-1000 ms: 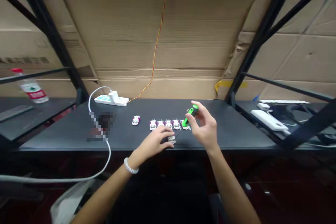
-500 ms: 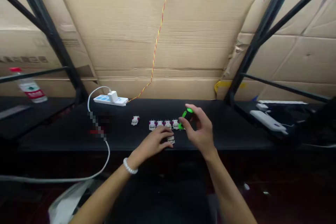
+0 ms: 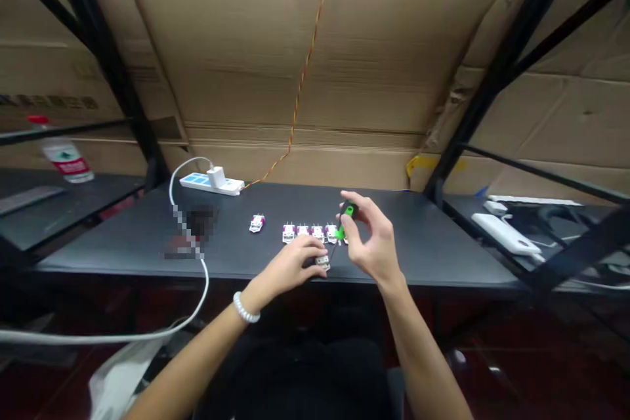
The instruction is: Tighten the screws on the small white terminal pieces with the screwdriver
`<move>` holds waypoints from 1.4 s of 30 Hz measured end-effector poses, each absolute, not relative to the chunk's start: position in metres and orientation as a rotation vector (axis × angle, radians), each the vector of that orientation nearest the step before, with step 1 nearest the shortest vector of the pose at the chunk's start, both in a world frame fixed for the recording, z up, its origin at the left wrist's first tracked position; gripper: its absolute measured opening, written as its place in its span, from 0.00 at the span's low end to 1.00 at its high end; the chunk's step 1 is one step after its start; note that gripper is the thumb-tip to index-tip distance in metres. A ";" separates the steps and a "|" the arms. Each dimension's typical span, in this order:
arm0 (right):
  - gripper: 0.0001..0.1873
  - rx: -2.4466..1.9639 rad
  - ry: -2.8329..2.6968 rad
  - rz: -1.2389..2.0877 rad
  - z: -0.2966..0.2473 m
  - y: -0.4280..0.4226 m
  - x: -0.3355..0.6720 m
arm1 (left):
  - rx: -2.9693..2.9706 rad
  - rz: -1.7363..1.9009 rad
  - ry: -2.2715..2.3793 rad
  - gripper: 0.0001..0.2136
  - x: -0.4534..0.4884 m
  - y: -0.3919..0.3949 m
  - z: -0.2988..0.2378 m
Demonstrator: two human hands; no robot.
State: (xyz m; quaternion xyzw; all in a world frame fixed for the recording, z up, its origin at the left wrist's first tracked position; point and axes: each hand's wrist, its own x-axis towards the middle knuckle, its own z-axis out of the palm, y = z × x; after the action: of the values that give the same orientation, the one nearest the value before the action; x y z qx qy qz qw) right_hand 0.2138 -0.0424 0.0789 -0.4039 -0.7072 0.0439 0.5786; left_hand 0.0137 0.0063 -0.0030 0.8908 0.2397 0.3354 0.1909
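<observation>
My right hand point(image 3: 375, 239) grips a green-and-black screwdriver point(image 3: 349, 211) by its handle. Its thin shaft slants down and left toward a small white block-like part point(image 3: 322, 261) with what look like terminals. That part is pinched in the fingers of my left hand point(image 3: 294, 260), close to the front edge of the black table. Whether the screwdriver's tip touches the part I cannot tell. Just behind my hands, several similar white-and-purple parts point(image 3: 303, 231) stand in a row, some partly covered by my fingers. One more such part point(image 3: 256, 223) lies apart to the left.
A white power strip point(image 3: 230, 188) with a plugged-in charger point(image 3: 216, 176) lies at the back left. Its white cable point(image 3: 203, 295) hangs over the front edge. Cardboard point(image 3: 305, 79) walls the back, and black metal posts point(image 3: 485, 105) frame both sides. A water bottle point(image 3: 69, 161) stands far left.
The screwdriver has turned in my right hand, and its shaft now shows pointing toward the part in my left hand. My left hand keeps its grip. The camera view has shifted slightly.
</observation>
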 end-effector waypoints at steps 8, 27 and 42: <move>0.19 -0.955 -1.362 0.075 0.083 -0.032 0.224 | 2.498 0.929 0.691 0.14 0.013 0.006 -0.001; 0.16 -1.070 -1.487 -0.099 0.095 -0.041 0.210 | 2.476 0.924 0.671 0.12 0.014 0.007 -0.004; 0.19 -0.981 -1.529 0.018 0.094 -0.045 0.210 | 2.458 0.928 0.655 0.12 0.014 0.006 -0.004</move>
State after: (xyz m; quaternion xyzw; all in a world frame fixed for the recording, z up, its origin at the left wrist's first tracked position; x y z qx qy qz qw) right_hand 0.2105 -0.0451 0.0941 -0.4256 -0.6638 0.0076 0.6150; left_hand 0.0138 0.0065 -0.0036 0.8865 0.2361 0.3348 0.2151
